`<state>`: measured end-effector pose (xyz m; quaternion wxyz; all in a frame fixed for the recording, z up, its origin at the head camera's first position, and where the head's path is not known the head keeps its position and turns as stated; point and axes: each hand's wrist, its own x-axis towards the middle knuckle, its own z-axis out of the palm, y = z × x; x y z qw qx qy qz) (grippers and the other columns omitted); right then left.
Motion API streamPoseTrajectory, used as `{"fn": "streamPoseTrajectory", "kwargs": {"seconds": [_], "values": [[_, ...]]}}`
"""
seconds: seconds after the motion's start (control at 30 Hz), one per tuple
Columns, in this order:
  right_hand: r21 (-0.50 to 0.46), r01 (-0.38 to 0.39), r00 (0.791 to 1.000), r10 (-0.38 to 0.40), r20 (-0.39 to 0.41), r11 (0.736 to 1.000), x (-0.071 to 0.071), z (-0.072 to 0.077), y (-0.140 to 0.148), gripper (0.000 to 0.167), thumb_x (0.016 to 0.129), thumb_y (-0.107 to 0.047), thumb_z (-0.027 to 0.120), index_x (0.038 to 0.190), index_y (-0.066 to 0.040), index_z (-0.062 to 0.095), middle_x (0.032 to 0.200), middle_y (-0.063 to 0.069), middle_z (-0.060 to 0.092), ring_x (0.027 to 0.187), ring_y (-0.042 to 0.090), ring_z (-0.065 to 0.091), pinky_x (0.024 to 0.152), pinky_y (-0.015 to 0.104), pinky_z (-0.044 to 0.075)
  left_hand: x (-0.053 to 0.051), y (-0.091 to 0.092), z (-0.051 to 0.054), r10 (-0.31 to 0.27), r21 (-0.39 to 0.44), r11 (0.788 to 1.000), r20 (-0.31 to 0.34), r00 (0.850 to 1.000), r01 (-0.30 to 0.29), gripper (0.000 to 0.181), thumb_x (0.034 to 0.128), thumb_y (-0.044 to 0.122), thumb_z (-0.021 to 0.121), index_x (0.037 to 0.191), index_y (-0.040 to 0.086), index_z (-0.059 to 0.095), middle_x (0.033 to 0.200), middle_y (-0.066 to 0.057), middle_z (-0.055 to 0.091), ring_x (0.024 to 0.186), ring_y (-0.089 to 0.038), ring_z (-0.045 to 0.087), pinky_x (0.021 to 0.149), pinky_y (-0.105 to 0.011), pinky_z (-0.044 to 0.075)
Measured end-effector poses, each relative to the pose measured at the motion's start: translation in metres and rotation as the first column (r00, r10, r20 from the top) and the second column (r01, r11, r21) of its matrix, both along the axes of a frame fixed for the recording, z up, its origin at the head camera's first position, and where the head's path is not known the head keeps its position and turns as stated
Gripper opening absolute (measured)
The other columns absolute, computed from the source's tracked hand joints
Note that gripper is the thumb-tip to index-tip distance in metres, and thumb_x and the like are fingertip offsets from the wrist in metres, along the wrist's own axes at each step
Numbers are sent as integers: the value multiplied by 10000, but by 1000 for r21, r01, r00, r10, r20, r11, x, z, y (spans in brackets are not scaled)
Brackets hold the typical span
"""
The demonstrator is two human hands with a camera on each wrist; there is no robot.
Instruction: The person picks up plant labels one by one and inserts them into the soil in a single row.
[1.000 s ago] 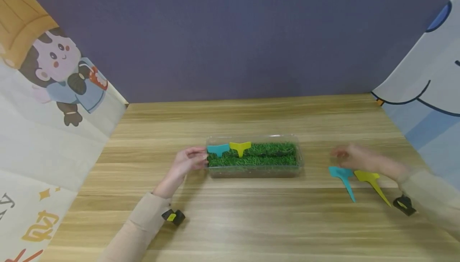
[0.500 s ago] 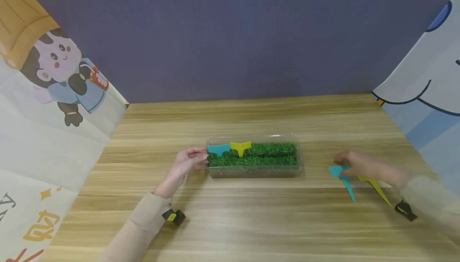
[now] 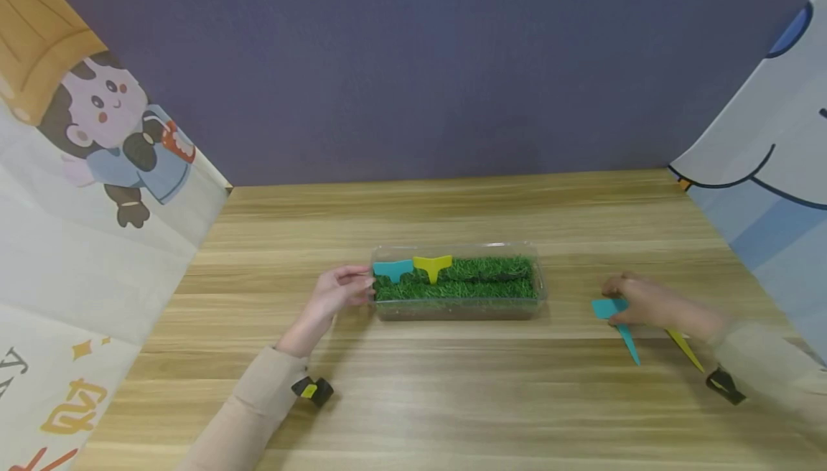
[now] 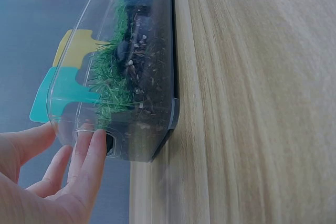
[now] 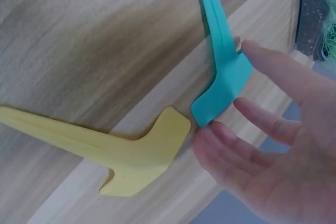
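A clear plastic planter box point(image 3: 459, 310) with green grass point(image 3: 491, 288) stands mid-table. At its left end, my left hand point(image 3: 337, 293) touches the end wall with nearly straight fingertips, thumb near the rim, as the left wrist view shows. A blue T-shaped plant label point(image 3: 393, 270) and a yellow plant label point(image 3: 432, 266) stand upright in the grass. To the right, my right hand point(image 3: 652, 304) spreads its thumb and fingers about the head of a loose blue plant label point(image 5: 223, 80), which lies flat. The thumb tip touches its edge. A loose yellow plant label point(image 5: 134, 158) lies beside it, mostly hidden in the head view.
The wooden table point(image 3: 452, 399) runs back to a dark blue-grey wall panel point(image 3: 413, 69). Printed cartoon sheets border it at left point(image 3: 97, 241) and right point(image 3: 769, 191). A small black wrist camera point(image 3: 313, 390) sits by the left sleeve.
My right hand has come down and slightly nearer onto the loose blue label, covering more of the yellow one. The left hand and the planter box have stayed in place.
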<state>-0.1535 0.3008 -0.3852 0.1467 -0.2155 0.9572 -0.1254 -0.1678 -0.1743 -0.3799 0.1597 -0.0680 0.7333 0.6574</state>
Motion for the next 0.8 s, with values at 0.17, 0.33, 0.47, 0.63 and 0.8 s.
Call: {"fn": "streamPoseTrajectory", "kwargs": {"seconds": [0.17, 0.33, 0.47, 0.63, 0.8], "values": [[-12, 21, 1000, -21, -7, 1000, 2, -2, -2, 448, 634, -183, 775, 941, 72, 572, 892, 186, 542, 798, 323, 535, 646, 414, 495, 0, 0, 0, -1, 0, 1000, 2, 1000, 1, 381, 828, 20, 566, 1191, -36, 465, 1128, -217, 541, 919, -272, 597, 817, -328, 516], [-16, 35, 999, -35, -7, 999, 2, -2, -3, 427, 633, -157, 774, 925, 76, 567, 872, 179, 543, 781, 311, 532, 638, 408, 492, 1, 0, 0, 3, 4, 1000, 4, 1000, -3, 373, 829, 18, 565, 1185, -37, 468, 1124, -216, 542, 911, -266, 600, 813, -328, 518], [-29, 39, 999, -39, -3, 999, 1, -2, -3, 417, 638, -149, 770, 915, 86, 565, 857, 172, 552, 783, 319, 534, 642, 409, 495, 1, 0, 0, 1, 7, 1000, 0, 1000, -1, 374, 829, 18, 565, 1186, -37, 466, 1126, -217, 541, 903, -255, 603, 814, -327, 518], [-75, 62, 998, -61, 19, 995, -1, -2, -3, 379, 643, -144, 767, 875, 69, 557, 803, 107, 555, 730, 242, 531, 592, 342, 482, 1, 0, 0, 0, 2, 1000, -4, 1000, 0, 380, 829, 23, 567, 1190, -33, 464, 1130, -216, 540, 904, -254, 603, 813, -324, 518], [-96, 74, 997, -71, 33, 993, -3, -2, -1, 374, 631, -159, 774, 843, 57, 555, 748, 58, 540, 662, 157, 474, 533, 258, 421, 0, 0, -1, -2, 7, 1000, -6, 1000, 2, 379, 827, 15, 566, 1188, -39, 464, 1126, -216, 543, 916, -275, 599, 812, -324, 519]]}}
